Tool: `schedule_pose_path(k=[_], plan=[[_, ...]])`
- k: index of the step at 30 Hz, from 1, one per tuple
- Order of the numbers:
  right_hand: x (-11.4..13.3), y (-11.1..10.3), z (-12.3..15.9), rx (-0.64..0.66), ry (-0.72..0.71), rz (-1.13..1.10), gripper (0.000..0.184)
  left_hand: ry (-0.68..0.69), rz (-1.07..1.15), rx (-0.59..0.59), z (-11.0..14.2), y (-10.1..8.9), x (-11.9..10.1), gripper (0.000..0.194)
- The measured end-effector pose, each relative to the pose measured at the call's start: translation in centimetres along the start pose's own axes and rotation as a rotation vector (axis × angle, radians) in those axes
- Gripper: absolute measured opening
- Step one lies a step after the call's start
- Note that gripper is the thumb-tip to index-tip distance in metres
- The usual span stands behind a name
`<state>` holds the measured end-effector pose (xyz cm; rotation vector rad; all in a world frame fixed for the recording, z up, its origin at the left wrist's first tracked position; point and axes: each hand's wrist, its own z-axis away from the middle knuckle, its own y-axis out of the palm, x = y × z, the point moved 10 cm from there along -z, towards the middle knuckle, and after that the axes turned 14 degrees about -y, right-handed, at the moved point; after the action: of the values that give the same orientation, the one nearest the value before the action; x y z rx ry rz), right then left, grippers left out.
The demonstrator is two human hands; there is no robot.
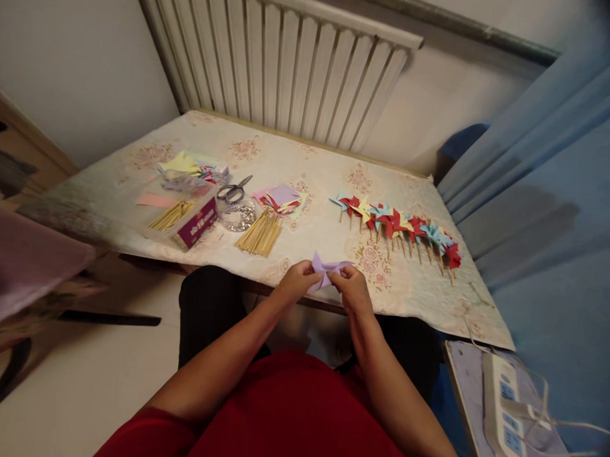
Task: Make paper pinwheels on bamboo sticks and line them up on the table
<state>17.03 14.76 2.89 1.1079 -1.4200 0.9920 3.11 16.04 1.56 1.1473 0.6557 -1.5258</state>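
A light purple paper pinwheel [328, 266], its corners folded in toward the middle, is held at the table's front edge. My left hand [299, 279] pinches its left side, and my right hand [353, 287] pinches the right side with the thumb near the centre. Whether a pin is in the paper is too small to tell. A bundle of thin wooden sticks [261, 233] lies to the left of my hands. Behind it is a pile of coloured paper pieces [283, 198]. To the right lies a row of finished-looking pinwheels on sticks [395, 223].
Left on the flowered tablecloth [317, 169] are scissors [233, 190], a clear round dish of small shiny pieces [238, 216], a purple-and-white box [197, 223] with sticks, and more cut paper [182, 165]. A power strip [505, 409] with cables sits at lower right.
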Motion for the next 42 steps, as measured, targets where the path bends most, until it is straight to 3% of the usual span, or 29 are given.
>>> schedule_pose_path(k=[4,6,9,13,17,25,34,42], plan=[[-0.3,-1.6,-0.4,-0.061,-0.011,0.027,0.024,0.057,-0.198,-0.074,0.0,-1.5,-0.7,0.025],[-0.4,-2.3,-0.6,-0.082,-0.006,0.017,0.024,0.05,-0.412,-0.142,-0.6,-2.8,-0.7,0.022],[-0.3,-2.9,-0.7,-0.098,-0.006,-0.004,0.025,0.005,-1.012,-0.38,-1.9,-5.6,-1.1,0.017],[-0.2,-3.2,-0.5,-0.102,0.007,-0.033,0.025,-0.043,-1.196,-0.558,-3.7,-9.0,-2.4,0.024],[-0.5,-3.4,-0.5,-0.101,0.011,-0.065,0.023,-0.093,-1.311,-0.659,-5.4,-10.4,-3.4,0.034],[-1.5,-4.2,-0.6,-0.095,0.006,-0.016,0.027,-0.188,-1.401,-0.732,-8.2,-10.7,-3.0,0.038],[-2.5,-4.8,-0.7,-0.101,0.012,0.005,0.029,-0.173,-1.418,-0.773,-8.3,-10.7,-2.3,0.04],[-2.6,-4.7,-0.6,-0.088,0.017,-0.03,0.025,-0.276,-1.367,-0.788,-8.3,-11.6,-2.2,0.04]])
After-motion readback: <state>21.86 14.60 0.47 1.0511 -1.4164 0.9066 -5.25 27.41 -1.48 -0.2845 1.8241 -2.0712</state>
